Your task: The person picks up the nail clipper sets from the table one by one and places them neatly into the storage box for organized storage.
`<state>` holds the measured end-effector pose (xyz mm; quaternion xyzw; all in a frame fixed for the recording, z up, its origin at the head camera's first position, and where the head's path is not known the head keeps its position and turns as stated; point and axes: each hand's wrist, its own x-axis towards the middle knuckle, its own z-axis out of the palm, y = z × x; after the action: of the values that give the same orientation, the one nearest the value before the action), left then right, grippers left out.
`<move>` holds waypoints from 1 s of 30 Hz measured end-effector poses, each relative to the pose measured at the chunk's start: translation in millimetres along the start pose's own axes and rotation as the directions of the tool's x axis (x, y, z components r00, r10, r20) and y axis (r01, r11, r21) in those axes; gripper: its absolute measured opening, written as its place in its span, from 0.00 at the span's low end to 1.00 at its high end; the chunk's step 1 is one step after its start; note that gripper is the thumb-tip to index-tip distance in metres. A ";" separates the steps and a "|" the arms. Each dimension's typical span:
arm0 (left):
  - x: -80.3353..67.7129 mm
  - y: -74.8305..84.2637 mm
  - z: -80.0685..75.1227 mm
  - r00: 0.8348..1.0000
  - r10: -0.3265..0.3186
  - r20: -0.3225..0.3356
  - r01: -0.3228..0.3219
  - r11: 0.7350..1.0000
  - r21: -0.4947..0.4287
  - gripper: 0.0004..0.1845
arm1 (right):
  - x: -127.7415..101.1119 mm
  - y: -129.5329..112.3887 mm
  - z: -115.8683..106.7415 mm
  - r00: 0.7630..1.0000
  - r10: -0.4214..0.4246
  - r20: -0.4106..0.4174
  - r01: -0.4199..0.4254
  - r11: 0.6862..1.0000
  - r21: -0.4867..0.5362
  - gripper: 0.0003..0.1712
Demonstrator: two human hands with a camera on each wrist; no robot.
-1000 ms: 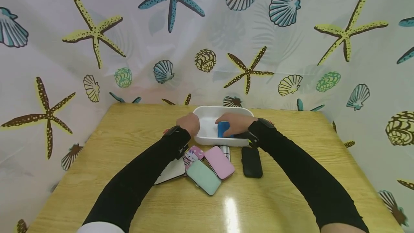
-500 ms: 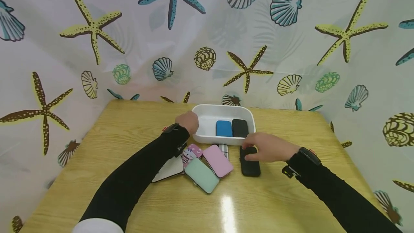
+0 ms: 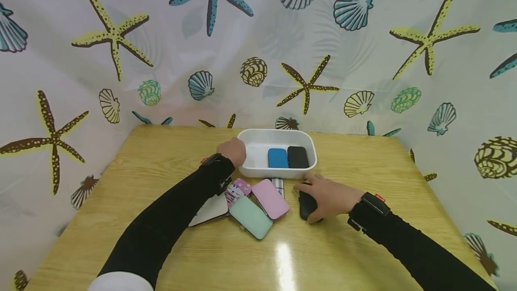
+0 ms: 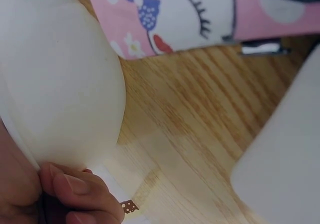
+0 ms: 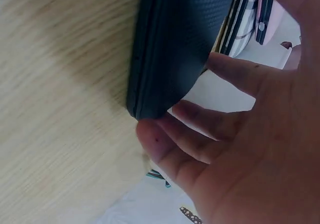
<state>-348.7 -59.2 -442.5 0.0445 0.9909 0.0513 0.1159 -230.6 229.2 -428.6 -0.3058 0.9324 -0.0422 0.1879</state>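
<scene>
Textured black zip-edged case [image 3: 307,205] lies flat on the yellow wooden table [image 3: 363,165], just in front of the white oval plastic tub [image 3: 278,136], with the right hand [image 3: 328,196] curled over it, fingers gripping its edges. Inside the tub sit a blue case [image 3: 278,158] and a second black case [image 3: 297,157] side by side, while the left hand [image 3: 233,152] grips the tub's left rim. Much of the gripped case is hidden under the palm, and the white case [image 3: 211,210] in the nearby pile is partly covered by the left sleeve.
</scene>
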 end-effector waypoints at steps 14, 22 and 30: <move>-2.9 1.6 -3.4 1.000 0.001 0.015 -0.001 1.000 0.006 0.14 | 5.9 -25.3 -76.8 0.988 -0.105 -0.114 0.117 0.988 0.100 0.44; -1.5 -0.8 -4.6 1.000 -0.001 0.000 0.001 0.999 0.036 0.15 | 86.6 -22.2 -118.1 0.977 -0.133 -0.165 0.139 0.990 0.026 0.46; 3.5 0.5 3.3 0.999 0.007 -0.044 -0.005 0.999 0.034 0.12 | 155.6 -27.3 -102.9 0.996 -0.066 -0.056 0.063 0.997 -0.043 0.46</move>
<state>-351.3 -58.0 -446.4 0.0483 0.9938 0.0357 0.0933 -369.7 112.1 -378.5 -0.3382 0.9278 -0.0380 0.1531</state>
